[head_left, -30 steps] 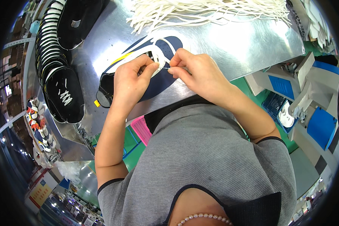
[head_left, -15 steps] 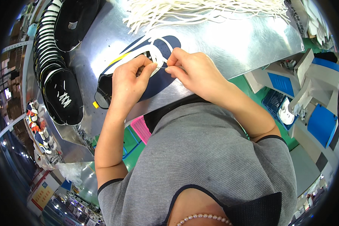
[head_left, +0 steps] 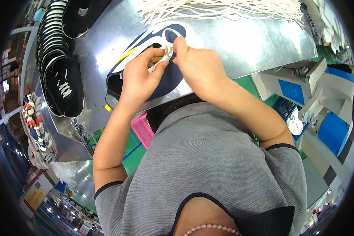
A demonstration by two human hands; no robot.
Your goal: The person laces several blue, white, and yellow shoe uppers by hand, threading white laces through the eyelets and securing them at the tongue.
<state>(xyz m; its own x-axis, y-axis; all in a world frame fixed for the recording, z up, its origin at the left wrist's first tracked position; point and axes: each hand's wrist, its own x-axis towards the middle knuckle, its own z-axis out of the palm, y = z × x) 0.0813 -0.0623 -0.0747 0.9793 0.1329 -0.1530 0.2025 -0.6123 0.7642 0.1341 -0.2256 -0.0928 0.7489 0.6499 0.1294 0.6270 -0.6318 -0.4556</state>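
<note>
Over the navy shoe upper point(head_left: 167, 78), left hand point(head_left: 139, 80) and right hand point(head_left: 198, 67) pinching a white lace point(head_left: 167, 50)

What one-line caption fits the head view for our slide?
Both hands, left hand and right hand, pinch a white lace over a navy shoe upper on a metal table.

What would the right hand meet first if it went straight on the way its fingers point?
Probably the white lace it pinches, then the left hand fingertips right beside it; depth is hard to judge here.
</note>
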